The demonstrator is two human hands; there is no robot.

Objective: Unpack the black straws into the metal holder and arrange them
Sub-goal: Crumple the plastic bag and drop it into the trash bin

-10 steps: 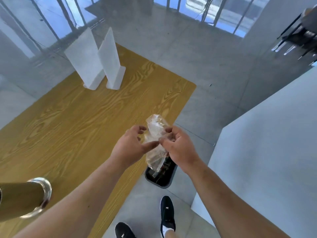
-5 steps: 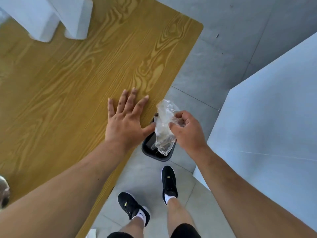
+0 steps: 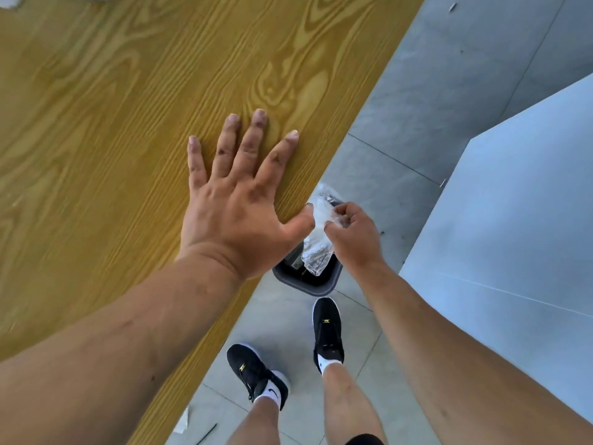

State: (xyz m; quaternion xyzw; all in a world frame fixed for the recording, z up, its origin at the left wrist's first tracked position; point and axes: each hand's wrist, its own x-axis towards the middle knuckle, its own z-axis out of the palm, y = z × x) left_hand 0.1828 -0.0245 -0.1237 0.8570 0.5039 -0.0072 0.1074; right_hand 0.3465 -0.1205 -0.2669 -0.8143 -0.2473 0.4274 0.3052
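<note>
with my left hand (image 3: 231, 216) flat and spread on the table (image 3: 112, 123), my right hand (image 3: 353, 239) pinched the crumpled clear wrapper (image 3: 316, 252) over the bin (image 3: 321, 285), so i judged a release straight above its mouth best; straws and holder were out of view.

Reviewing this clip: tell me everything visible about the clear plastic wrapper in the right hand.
The crumpled clear plastic wrapper is thin, glossy, see-through film, creased and bunched into a long loose wad. It hangs roughly upright, its lower end dangling. The right hand pinches its upper half in a curled grip, holding it in the air over the open dark grey bin on the floor. The thumb of the left hand lies beside it; contact is unclear. No straws show inside.
</note>
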